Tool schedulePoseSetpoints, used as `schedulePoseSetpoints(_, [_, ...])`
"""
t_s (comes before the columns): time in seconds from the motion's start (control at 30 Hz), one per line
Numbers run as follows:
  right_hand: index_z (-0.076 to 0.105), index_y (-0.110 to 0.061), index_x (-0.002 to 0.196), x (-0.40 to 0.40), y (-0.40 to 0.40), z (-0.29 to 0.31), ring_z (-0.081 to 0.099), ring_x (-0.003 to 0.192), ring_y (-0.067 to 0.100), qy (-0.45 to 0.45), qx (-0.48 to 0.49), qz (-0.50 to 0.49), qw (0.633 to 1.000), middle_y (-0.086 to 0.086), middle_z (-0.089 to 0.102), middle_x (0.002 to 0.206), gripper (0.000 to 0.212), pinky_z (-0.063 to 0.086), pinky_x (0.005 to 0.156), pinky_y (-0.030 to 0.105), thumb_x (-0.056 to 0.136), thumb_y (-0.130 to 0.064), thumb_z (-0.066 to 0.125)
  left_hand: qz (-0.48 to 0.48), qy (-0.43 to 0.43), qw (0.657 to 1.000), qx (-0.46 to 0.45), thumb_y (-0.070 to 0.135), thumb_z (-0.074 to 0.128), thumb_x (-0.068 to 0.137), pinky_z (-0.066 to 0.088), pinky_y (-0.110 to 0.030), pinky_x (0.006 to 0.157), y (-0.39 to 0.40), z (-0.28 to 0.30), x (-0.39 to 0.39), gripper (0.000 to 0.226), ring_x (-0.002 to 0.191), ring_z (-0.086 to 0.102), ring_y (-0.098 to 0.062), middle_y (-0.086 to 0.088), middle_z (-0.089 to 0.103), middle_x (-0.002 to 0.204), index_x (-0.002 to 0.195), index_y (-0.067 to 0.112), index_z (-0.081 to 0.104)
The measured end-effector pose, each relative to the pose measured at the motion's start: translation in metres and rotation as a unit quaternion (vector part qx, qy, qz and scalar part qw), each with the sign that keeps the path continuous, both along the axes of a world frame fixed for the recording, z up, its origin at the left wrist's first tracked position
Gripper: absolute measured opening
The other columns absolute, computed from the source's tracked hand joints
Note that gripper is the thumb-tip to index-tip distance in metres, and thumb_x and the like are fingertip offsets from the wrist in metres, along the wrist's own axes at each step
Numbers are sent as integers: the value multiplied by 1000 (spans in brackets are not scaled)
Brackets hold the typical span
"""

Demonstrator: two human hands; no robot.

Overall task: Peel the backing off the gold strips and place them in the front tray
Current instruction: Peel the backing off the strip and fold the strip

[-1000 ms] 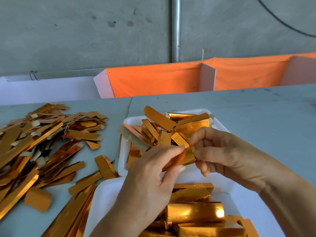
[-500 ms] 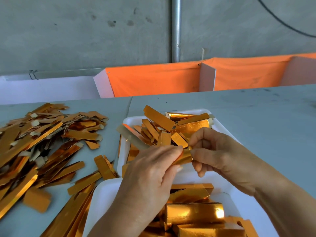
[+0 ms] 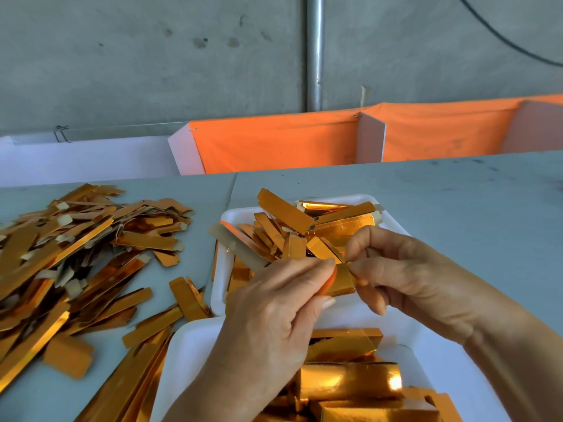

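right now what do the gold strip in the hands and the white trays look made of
Gold strip: likely foil-faced card; mirror-bright gold face, and strips in the pile show dull beige backs. Trays: probably foam or moulded plastic; matte white, thick rounded rims. The look leaves both open.

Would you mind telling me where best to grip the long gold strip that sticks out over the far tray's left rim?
Probably by its pale free end. The long gold strip overhangs the far tray at its left rim, so that end hangs clear. Come in from the left and pinch it flat, top and bottom; its inner end lies buried under other strips.
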State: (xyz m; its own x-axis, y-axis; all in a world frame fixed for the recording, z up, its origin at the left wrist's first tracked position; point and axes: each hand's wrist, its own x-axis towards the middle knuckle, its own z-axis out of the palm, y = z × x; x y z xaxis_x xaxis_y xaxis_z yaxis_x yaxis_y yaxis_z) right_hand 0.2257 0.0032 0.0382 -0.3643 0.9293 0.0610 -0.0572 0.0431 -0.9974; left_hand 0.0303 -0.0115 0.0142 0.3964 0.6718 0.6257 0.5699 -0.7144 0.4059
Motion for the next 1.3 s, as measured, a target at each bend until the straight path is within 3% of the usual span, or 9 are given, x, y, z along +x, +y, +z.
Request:
schedulePoseSetpoints(0.17, [64,-21,74,3,1,-1,51,49,16,-57,25,5,998,6,55,58,10,44,51,20,73,-11,63,4,65,997,47,28,50,90,54,-25,82,0,3,2,38,100,61,-8,7,65,112,121,13,65])
schedulePoseSetpoints(0.3, [65,-12,89,4,1,-4,54,52,16,36,-7,43,998,6,56,65,11,47,52,21,80,-14,71,2,25,1000,19,32,48,90,54,-25,85,1,3,-1,41,104,61,-7,9,64,115,124,15,63])
schedulePoseSetpoints(0.4, [64,-11,94,2,1,-6,54,54,16,64,-18,53,996,5,56,68,14,48,53,22,82,-19,66,1,-12,1000,-10,28,57,88,48,-19,88,1,2,-1,38,106,58,-1,13,63,117,125,18,62])
schedulePoseSetpoints(0.7, [61,-10,94,-1,-1,-1,52,51,18,-47,16,-19,999,10,54,63,23,45,52,21,71,-7,59,23,9,1000,4,27,60,84,49,-17,86,-2,1,2,37,106,54,-2,13,64,113,120,23,63])
schedulePoseSetpoints(0.9, [60,-11,93,4,-1,2,57,54,14,-128,52,-4,990,0,59,59,22,47,58,18,71,-12,61,23,59,996,54,16,69,81,49,-20,83,1,1,4,31,97,62,-9,6,68,106,111,14,69])
schedulePoseSetpoints(1.1, [65,-15,90,10,2,-5,56,55,16,-29,3,60,998,6,58,67,14,47,55,21,76,-14,69,-10,4,1000,-19,20,66,83,49,-19,92,2,-1,-2,36,108,57,0,14,65,115,119,20,66])
schedulePoseSetpoints(1.3, [67,-11,98,14,7,-11,54,54,13,69,-34,116,990,4,55,70,28,47,56,21,76,-24,78,-36,-63,995,-75,26,61,84,43,-9,92,1,0,-3,38,112,54,8,21,63,118,121,26,64])
